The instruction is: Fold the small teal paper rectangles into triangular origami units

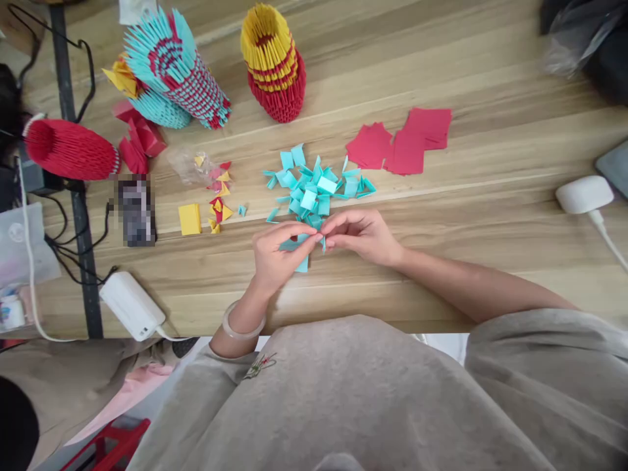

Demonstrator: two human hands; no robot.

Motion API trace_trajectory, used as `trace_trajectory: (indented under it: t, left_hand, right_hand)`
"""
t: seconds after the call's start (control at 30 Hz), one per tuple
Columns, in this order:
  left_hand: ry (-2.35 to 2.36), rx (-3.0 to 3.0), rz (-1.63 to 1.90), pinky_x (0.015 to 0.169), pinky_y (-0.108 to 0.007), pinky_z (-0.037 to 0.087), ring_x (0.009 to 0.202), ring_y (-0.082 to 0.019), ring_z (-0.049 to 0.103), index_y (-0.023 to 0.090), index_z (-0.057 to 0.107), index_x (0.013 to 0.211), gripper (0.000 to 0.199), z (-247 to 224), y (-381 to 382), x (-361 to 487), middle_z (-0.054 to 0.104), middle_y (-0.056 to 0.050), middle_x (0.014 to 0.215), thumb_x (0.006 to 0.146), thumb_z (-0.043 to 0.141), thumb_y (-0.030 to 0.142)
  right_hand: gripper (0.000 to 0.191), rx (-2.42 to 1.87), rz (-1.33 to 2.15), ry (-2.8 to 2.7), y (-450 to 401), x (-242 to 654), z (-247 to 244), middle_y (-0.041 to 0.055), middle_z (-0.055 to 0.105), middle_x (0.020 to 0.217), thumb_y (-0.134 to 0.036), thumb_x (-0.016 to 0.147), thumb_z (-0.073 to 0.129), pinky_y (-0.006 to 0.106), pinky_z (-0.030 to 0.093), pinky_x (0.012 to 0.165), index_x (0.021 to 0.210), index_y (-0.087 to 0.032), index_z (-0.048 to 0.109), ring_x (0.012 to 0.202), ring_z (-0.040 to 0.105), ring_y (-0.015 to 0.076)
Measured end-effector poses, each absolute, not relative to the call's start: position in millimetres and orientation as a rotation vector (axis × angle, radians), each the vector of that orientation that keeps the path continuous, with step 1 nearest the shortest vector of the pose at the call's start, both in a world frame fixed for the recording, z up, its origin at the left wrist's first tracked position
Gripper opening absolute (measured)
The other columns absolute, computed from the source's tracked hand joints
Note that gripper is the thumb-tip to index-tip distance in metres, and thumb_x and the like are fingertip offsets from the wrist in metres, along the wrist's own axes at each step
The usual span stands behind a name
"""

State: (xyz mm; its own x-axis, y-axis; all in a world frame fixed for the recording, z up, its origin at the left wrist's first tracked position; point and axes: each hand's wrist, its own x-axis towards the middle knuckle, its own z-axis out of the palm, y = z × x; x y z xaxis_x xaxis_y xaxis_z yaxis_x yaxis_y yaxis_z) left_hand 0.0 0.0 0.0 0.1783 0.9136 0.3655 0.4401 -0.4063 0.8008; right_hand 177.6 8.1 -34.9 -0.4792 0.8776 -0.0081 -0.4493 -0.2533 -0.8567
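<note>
Between the fingertips of both hands is a small light-blue piece of paper (pixel 323 244), partly hidden by the fingers. My left hand (pixel 280 254), with a pale bangle on the wrist, pinches it from the left. From the right, my right hand (pixel 366 237) pinches it with thumb and forefinger. Flat light-blue paper (pixel 303 264) lies under the left fingers. Just beyond the hands spreads a loose pile of folded light-blue papers (pixel 309 190). To its right are several red paper squares (pixel 415 140), overlapping on the wooden table (pixel 490 216).
At the back stand a yellow-and-red folded-paper vase (pixel 275 65) and a blue-and-red one (pixel 181 72). A red paper vase (pixel 71 149) lies at left. Yellow paper squares (pixel 189 219) sit near small folded pieces (pixel 219 209). White chargers (pixel 131 306) and cables flank the work area.
</note>
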Motion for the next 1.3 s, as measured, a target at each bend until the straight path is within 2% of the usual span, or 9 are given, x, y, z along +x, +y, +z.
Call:
trace_trajectory:
  t: [0.17, 0.33, 0.6, 0.8, 0.9, 1.13, 1.3]
  left_hand:
    - [1.249, 1.914, 1.14, 0.051, -0.021, 0.049, 0.059, -0.011, 0.064, 0.02, 0.072, 0.078, 0.008, -1.3, 0.2, -3.7, 0.073, -0.002, 0.072, 0.071, 0.076, 0.018]
    - [1.221, 1.937, 1.127, 0.06, -0.023, 0.054, 0.066, -0.013, 0.067, 0.021, 0.072, 0.081, 0.01, -2.1, 0.3, -3.6, 0.074, -0.002, 0.077, 0.073, 0.073, 0.016]
    - [1.122, 1.934, 1.156, 0.063, -0.021, 0.053, 0.067, -0.011, 0.066, 0.017, 0.069, 0.077, 0.009, -3.3, 1.3, 0.0, 0.071, -0.002, 0.075, 0.071, 0.074, 0.012]
    - [1.141, 1.809, 1.169, 0.06, -0.019, 0.054, 0.064, -0.01, 0.065, 0.016, 0.069, 0.078, 0.015, -7.1, 1.1, -3.5, 0.07, -0.001, 0.072, 0.067, 0.078, 0.013]
    - [1.134, 1.834, 1.139, 0.061, -0.019, 0.055, 0.064, -0.011, 0.067, 0.016, 0.07, 0.079, 0.013, -5.3, 1.6, -5.2, 0.072, -0.002, 0.073, 0.069, 0.077, 0.013]
    - [1.046, 1.606, 1.11, 0.067, -0.022, 0.06, 0.074, -0.016, 0.073, 0.018, 0.071, 0.097, 0.021, -2.7, 0.6, -8.4, 0.075, -0.005, 0.086, 0.077, 0.068, 0.012]
    - [1.116, 1.671, 1.172, 0.061, -0.018, 0.058, 0.064, -0.012, 0.071, 0.016, 0.073, 0.085, 0.013, 0.0, 1.7, -6.1, 0.075, -0.003, 0.076, 0.074, 0.071, 0.011]
  right_hand:
    - [0.014, -0.63, 1.818, -1.058, 9.5, 177.6, -35.5, 0.0017, 0.072, 0.076, -0.024, 0.074, 0.075, 0.023, 0.057, 0.063, 0.085, -0.015, 0.072, 0.065, 0.066, 0.0092]
    - [0.012, -0.608, 1.811, -1.048, 10.6, 177.0, -35.7, 0.0019, 0.071, 0.076, -0.02, 0.072, 0.076, 0.022, 0.057, 0.061, 0.082, -0.015, 0.072, 0.066, 0.066, 0.0093]
    - [0.019, -0.616, 1.907, -0.974, 8.6, 177.3, -34.8, -0.0016, 0.07, 0.071, -0.014, 0.067, 0.079, 0.019, 0.056, 0.063, 0.085, -0.017, 0.072, 0.064, 0.065, 0.0071]
    - [0.016, -0.682, 1.839, -1.048, 7.3, 177.4, -30.8, 0.0003, 0.072, 0.082, -0.013, 0.067, 0.078, 0.022, 0.058, 0.072, 0.082, -0.019, 0.076, 0.075, 0.068, 0.0091]
    - [0.013, -0.707, 1.786, -1.081, 7.5, 177.6, -30.4, 0.0006, 0.072, 0.081, -0.013, 0.068, 0.077, 0.022, 0.058, 0.071, 0.08, -0.02, 0.076, 0.075, 0.068, 0.0098]
    - [0.01, -0.746, 1.615, -1.1, 7.9, 177.3, -31.6, 0.0015, 0.072, 0.08, -0.016, 0.069, 0.078, 0.022, 0.057, 0.066, 0.079, -0.019, 0.075, 0.072, 0.066, 0.0096]
    - [0.01, -0.786, 1.588, -1.09, 8.6, 177.1, -31.5, 0.0018, 0.073, 0.078, -0.021, 0.067, 0.079, 0.023, 0.057, 0.065, 0.077, -0.019, 0.075, 0.071, 0.066, 0.0105]
